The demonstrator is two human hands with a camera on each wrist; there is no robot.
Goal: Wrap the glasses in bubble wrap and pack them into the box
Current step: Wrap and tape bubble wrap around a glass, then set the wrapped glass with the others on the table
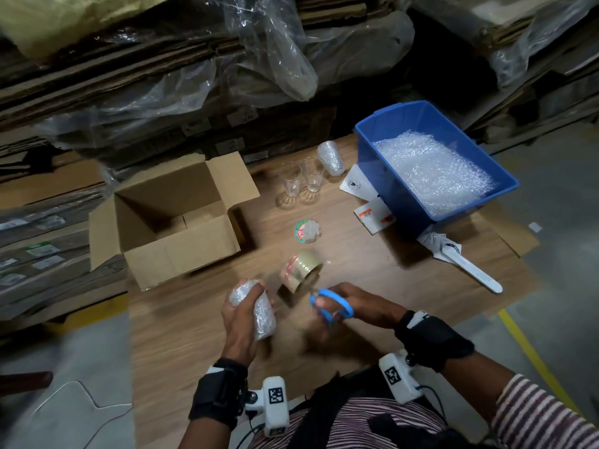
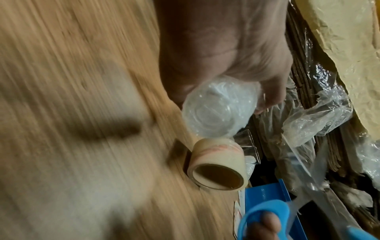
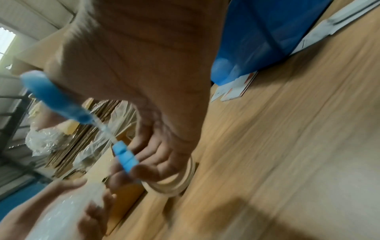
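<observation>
Nearest the body, the left hand (image 1: 241, 314) is curled round a glass wrapped in bubble wrap (image 1: 259, 311), holding it just above the wooden table (image 1: 372, 280) with the fingers closed over its upper end; in the left wrist view the round end of the bundle (image 2: 218, 112) shows through the clear wrap below the palm. Beside it, the right hand (image 1: 351, 304) grips a pair of blue-handled scissors (image 1: 330, 306), fingers through the loops, the blades pointing toward a roll of tape (image 1: 303, 270) that lies on its side on the table just beyond both hands. The right wrist view is blurred, but the blue handles (image 3: 61, 99) and the roll (image 3: 174, 183) can be made out below the fingers. A little further on lies a second, flat roll of tape (image 1: 307, 231) with a green and red label. To the left of it stands the open cardboard box (image 1: 168, 218), flaps up, its inside in shadow. Past the flat roll two bare glasses (image 1: 303, 180) stand upright side by side, and just behind them lies another wrapped glass (image 1: 330, 157). To the right a blue bin (image 1: 405, 124) holds a heap of bubble wrap (image 1: 434, 176), with papers (image 1: 369, 202) tucked under its near edge. Stacks of flat cardboard (image 1: 129, 76) under clear plastic fill the back.
</observation>
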